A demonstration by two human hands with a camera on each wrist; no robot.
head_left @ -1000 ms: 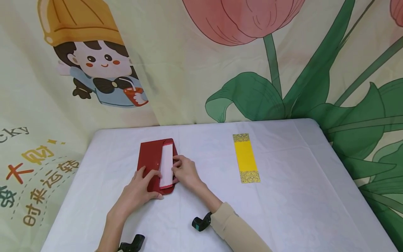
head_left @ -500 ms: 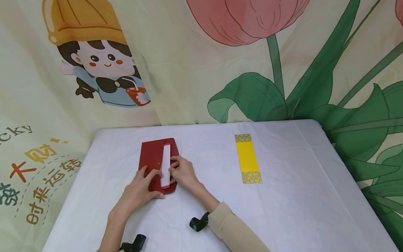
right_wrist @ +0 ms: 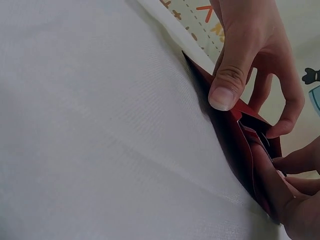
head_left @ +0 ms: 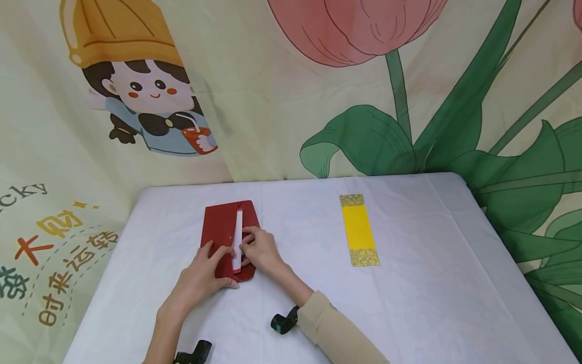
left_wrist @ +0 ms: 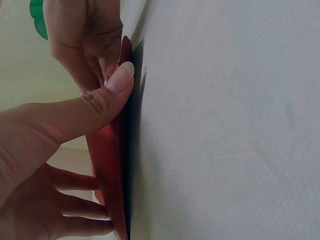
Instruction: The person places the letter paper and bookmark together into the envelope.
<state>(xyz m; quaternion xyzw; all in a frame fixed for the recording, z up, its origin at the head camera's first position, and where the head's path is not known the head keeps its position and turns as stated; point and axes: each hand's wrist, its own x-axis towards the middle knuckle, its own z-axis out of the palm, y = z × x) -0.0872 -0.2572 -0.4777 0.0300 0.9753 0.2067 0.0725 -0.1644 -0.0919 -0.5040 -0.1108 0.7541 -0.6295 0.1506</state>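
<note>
Left hand point(head_left: 202, 273) holds red envelope point(head_left: 220, 220) by its near edge, thumb and fingers spread, on white tablecloth point(head_left: 423, 303). Right hand point(head_left: 261, 248) pinches white slip point(head_left: 238, 227) at the open mouth; less slip shows than a second ago (so probably mostly inserted). Yellow patterned strip point(head_left: 359, 227) lies apart, right, untouched.
</note>
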